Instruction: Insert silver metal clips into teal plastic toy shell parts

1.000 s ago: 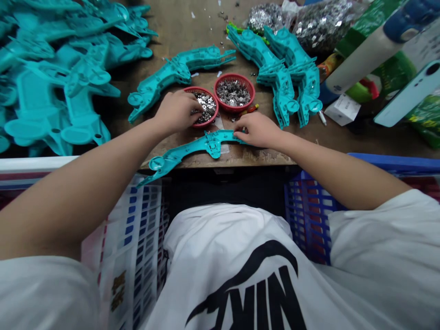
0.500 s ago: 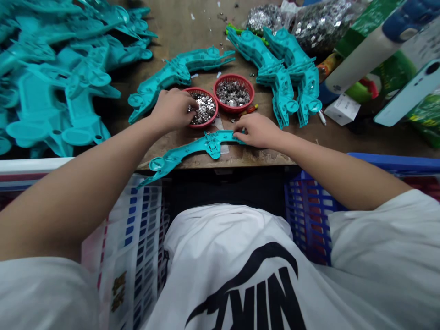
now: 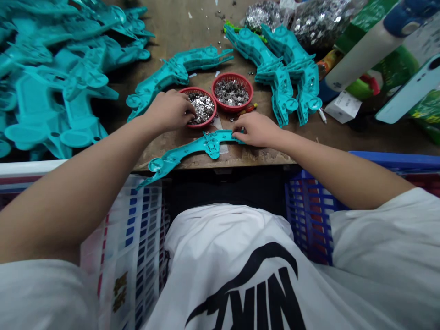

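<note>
My left hand (image 3: 172, 111) reaches over the left rim of a small red plastic basket (image 3: 213, 114), its curled fingertips at the small shiny metal clips (image 3: 203, 108) inside. Whether a clip is between those fingers is hidden. A long, curved teal plastic part (image 3: 192, 145) lies at the table's front edge, its left end jutting out past the edge. My right hand (image 3: 257, 130) grips the right end of this part between thumb and fingers. Just behind stands a second red basket (image 3: 250, 97), filled with duller metal pieces (image 3: 232, 93).
Teal parts are heaped (image 3: 37, 101) at the left. Another teal part (image 3: 175, 71) lies behind the baskets, and two more (image 3: 275, 75) lie to the right. A bottle (image 3: 364, 57), a phone (image 3: 409, 91) and a white box (image 3: 343, 107) stand at right. Plastic crates (image 3: 307, 201) flank my lap.
Almost nothing differs beyond a slight shift of the view. My left fingers stay at the metal clips, and my right hand keeps its grip on the teal part.
</note>
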The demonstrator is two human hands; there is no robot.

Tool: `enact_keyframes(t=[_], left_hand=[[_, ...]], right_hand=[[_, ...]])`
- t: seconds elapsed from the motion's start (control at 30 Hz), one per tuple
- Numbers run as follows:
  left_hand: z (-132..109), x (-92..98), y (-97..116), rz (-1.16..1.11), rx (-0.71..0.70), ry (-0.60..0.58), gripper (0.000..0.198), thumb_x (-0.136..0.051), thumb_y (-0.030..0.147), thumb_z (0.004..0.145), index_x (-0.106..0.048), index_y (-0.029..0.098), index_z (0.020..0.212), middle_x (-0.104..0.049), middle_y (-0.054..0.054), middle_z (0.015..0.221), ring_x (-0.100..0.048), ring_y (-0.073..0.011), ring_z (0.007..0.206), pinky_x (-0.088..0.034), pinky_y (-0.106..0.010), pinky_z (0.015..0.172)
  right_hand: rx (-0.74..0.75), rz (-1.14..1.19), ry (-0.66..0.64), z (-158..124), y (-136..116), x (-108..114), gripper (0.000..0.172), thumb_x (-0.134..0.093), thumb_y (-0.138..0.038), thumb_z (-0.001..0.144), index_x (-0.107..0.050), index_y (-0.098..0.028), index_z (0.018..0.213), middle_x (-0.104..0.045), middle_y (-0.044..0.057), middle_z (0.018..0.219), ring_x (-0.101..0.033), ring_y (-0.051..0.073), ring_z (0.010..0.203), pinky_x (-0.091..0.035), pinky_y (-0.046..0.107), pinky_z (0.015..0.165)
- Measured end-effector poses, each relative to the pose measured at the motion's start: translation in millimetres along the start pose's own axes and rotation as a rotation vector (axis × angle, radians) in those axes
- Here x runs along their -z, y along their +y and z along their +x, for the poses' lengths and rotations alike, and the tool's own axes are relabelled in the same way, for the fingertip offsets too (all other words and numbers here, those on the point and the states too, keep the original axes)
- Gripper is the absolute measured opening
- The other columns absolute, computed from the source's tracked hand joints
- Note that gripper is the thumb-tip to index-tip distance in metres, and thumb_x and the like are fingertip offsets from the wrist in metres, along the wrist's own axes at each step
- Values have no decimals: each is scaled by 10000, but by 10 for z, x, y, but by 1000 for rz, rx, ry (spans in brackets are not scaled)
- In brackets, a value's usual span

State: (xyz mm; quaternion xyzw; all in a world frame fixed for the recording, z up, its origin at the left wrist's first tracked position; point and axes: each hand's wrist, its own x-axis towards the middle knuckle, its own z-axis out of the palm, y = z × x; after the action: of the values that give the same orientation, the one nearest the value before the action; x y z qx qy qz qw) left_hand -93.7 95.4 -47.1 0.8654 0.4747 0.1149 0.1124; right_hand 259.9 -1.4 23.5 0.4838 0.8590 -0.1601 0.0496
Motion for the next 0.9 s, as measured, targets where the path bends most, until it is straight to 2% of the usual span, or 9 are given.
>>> enact_keyframes(t=[0.23, 0.37, 0.53, 0.63, 0.73, 0.83, 0.9], left_hand=[[-54, 103, 145, 34, -104, 32, 332, -770, 479, 1161, -962, 209, 1182, -901, -109, 1272, -653, -312, 1220, -596, -587, 1210], [-56, 101, 235, 104, -121, -17, 321, -729, 438, 1134, -990, 251, 1133, -902, -105, 1196, -703, -350, 1340, -590, -597, 1219], [-26, 81, 227, 112, -55, -90, 314, -745, 466, 1099, -1014, 314, 1159, -915, -119, 1209, -738, -445, 1474, -596, -631, 1194], [-4, 59, 154, 130, -36, -128, 361, -701, 455, 1130, -1003, 274, 1209, -927, -114, 1302, -731, -400, 1474, -588, -593, 1182], [8, -2, 63, 91, -66, -84, 419, -677, 576, 1176, -974, 281, 1156, -918, -79, 1219, -710, -333, 1398, -576, -550, 1155], [13, -67, 4, 16, -106, 7, 608, -619, 805, 1199, -938, 307, 1058, -877, -51, 1067, -685, -296, 1291, -572, -529, 1128], [9, -80, 2, -3, -115, 23, 690, -571, 870, 1201, -924, 306, 1016, -857, -56, 1029, -675, -293, 1256, -566, -522, 1124]], right_hand=[[18, 0, 0, 16, 27, -11, 368, -726, -359, 1219, -957, -204, 1460, -909, 163, 1379, -786, 351, 1235, -510, 454, 987], [7, -1, -5, 17, 27, -7, 365, -731, -363, 1223, -957, -212, 1467, -904, 164, 1398, -786, 359, 1257, -508, 456, 979], [-14, 4, -20, 4, -19, 17, 361, -747, -326, 1224, -958, -214, 1494, -905, 164, 1449, -797, 360, 1281, -512, 450, 988], [-10, -18, -23, 3, -37, 19, 381, -737, -311, 1220, -957, -193, 1507, -908, 172, 1454, -794, 362, 1274, -492, 455, 956], [0, -25, -20, 8, -32, 8, 395, -726, -323, 1220, -960, -189, 1508, -906, 175, 1458, -786, 360, 1262, -480, 458, 932], [9, -18, -15, 15, -8, -8, 402, -726, -342, 1214, -963, -199, 1505, -900, 172, 1446, -775, 360, 1258, -489, 460, 936], [16, -9, -9, 18, 9, -16, 396, -727, -356, 1212, -968, -212, 1492, -897, 165, 1430, -768, 359, 1253, -502, 460, 948]])
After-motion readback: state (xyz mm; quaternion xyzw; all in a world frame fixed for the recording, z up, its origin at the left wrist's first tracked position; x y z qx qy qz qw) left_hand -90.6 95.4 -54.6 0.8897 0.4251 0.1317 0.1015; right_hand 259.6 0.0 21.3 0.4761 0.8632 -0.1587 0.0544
